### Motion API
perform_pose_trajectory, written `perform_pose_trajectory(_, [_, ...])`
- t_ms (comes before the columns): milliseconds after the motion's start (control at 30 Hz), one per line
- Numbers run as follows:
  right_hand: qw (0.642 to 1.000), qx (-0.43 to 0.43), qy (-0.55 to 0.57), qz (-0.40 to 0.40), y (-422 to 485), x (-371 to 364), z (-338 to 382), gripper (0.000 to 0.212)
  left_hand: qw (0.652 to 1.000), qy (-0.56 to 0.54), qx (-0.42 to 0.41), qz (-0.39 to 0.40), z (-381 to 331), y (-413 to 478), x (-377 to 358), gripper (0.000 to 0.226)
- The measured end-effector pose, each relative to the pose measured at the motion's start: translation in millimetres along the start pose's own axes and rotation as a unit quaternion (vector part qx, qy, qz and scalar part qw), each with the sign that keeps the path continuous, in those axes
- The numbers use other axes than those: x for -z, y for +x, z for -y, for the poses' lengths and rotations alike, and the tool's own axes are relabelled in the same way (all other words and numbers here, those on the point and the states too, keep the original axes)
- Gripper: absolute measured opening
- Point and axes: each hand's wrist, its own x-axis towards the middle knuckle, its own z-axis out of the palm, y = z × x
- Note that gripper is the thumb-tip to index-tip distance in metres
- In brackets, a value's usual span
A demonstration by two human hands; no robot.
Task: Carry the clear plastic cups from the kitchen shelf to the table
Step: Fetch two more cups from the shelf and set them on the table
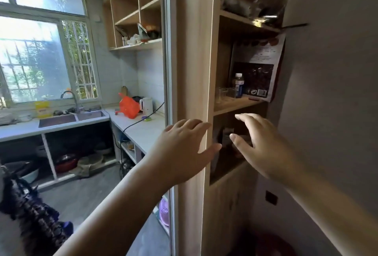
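Observation:
Clear plastic cups stand on a wooden shelf board inside a tall open cabinet, left of a dark bottle with a white cap. My left hand is raised in front of the cabinet's left side panel, fingers spread, holding nothing. My right hand reaches toward the compartment just below the cups' shelf, fingers apart and empty. Both hands are below the cups and not touching them.
A large printed bag leans at the back of the cups' shelf. The shelf above holds dark blurred items. To the left lies the kitchen with a sink, a counter, a white kettle and an orange bag.

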Motion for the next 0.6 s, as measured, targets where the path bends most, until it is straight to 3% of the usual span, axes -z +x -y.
perform_pose_trajectory(300, [0.999,-0.035,-0.006,-0.023,43,-39,-79,0.053,0.999,-0.033,-0.033,-0.004,17,91,-84,0.062])
perform_pose_trajectory(600, [0.999,-0.039,-0.002,-0.018,106,-61,-212,0.051,0.999,0.004,-0.020,-0.036,10,209,-172,0.057])
